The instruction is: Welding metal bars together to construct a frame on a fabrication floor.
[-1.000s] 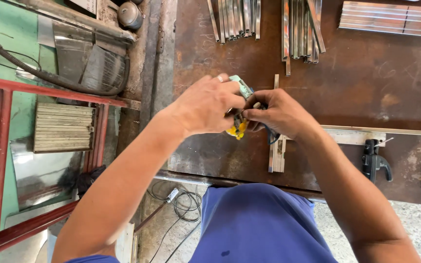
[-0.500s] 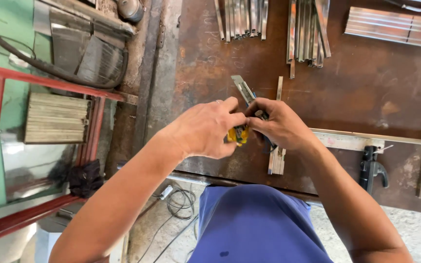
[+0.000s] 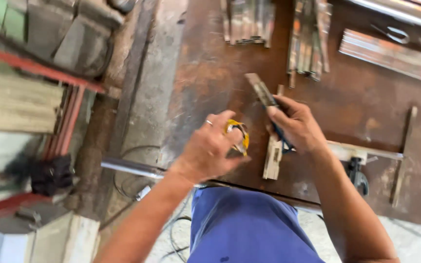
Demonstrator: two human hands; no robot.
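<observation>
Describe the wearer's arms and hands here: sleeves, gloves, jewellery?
Both forearms are bare as far as the frame shows, with no sleeves visible. No gloves on the left hand or the right hand. The left hand wears a thin silver-coloured ring on one finger. No watch or wristband shows. The picture is motion-blurred, so finer marks cannot be told.

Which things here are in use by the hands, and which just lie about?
In hand:
- yellow tape measure, in the left hand
- flat metal piece, in the right hand
- wood block, under the right hand

Lying about:
- metal strips
- flat bars
- clamp
- bench
</observation>
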